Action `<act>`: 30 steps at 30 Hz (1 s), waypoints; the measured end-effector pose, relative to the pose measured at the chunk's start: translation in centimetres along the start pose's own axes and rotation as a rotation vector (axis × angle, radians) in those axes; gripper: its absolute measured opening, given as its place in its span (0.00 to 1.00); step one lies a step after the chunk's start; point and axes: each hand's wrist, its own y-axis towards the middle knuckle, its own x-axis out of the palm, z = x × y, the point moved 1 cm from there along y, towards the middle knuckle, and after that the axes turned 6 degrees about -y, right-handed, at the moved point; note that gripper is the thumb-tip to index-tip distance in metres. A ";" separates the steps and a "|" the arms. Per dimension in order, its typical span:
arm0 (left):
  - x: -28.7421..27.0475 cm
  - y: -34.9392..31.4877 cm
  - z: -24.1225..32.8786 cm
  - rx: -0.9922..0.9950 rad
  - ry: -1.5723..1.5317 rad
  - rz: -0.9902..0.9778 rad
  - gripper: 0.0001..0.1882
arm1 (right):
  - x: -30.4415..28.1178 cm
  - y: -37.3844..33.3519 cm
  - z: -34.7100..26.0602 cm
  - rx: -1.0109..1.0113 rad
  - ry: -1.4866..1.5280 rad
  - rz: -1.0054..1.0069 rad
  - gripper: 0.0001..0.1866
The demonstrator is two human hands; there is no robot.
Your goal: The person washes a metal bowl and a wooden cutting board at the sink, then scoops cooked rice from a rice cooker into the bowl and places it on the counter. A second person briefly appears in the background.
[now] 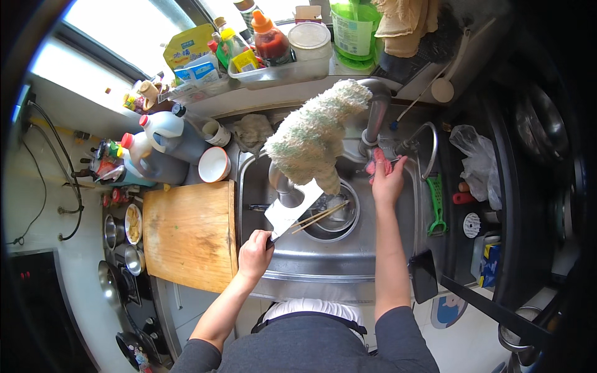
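Note:
My left hand [255, 256] is closed round the dark handle of a kitchen cleaver [285, 212], its broad blade reaching over the left part of the steel sink [323, 258]. In my right hand [388, 183] is a bunched pink-red cloth [379, 163], held near the base of the faucet [375, 118]. A fluffy pale green and white towel [314, 133] drapes over the faucet and hides much of it. Below the towel, a round metal pot [354, 221] sits in the sink, with chopsticks [318, 217] lying across it.
A wooden cutting board [189, 233] lies left of the sink, with a white bowl [214, 164] and large bottles [177, 133] behind it. A green peeler [437, 205] and a dark phone [424, 276] are at the right. Condiments fill a plastic tray [280, 73] on the sill.

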 end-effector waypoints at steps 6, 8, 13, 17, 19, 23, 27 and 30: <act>0.4 -0.8 -0.8 -0.629 -0.758 -0.234 0.08 | -1.2 -1.5 0.7 -0.247 0.288 0.091 0.28; 0.0 -1.5 -1.0 -0.723 -1.027 -0.250 0.08 | -1.9 -4.3 0.4 0.098 0.550 -0.172 0.10; -0.4 -2.2 -0.9 -0.761 -1.355 -0.351 0.12 | 1.2 -8.9 2.6 0.642 0.990 -0.600 0.09; -0.5 -2.8 -0.6 -0.784 -1.377 -0.372 0.12 | 4.2 -10.7 3.1 0.515 0.959 -0.560 0.08; -0.5 -3.0 -0.7 -0.785 -1.377 -0.361 0.12 | 5.1 -10.8 3.3 0.462 0.877 -0.601 0.07; -0.2 -3.6 -1.1 -0.783 -1.356 -0.324 0.12 | 6.2 -11.0 3.0 0.375 0.676 -0.567 0.06; -0.2 -3.9 -1.2 -0.798 -1.329 -0.330 0.11 | 7.4 -11.0 4.3 0.285 0.568 -0.554 0.11; -0.2 -4.0 -0.9 -0.806 -1.286 -0.334 0.11 | 7.6 -11.1 4.8 0.355 0.546 -0.604 0.14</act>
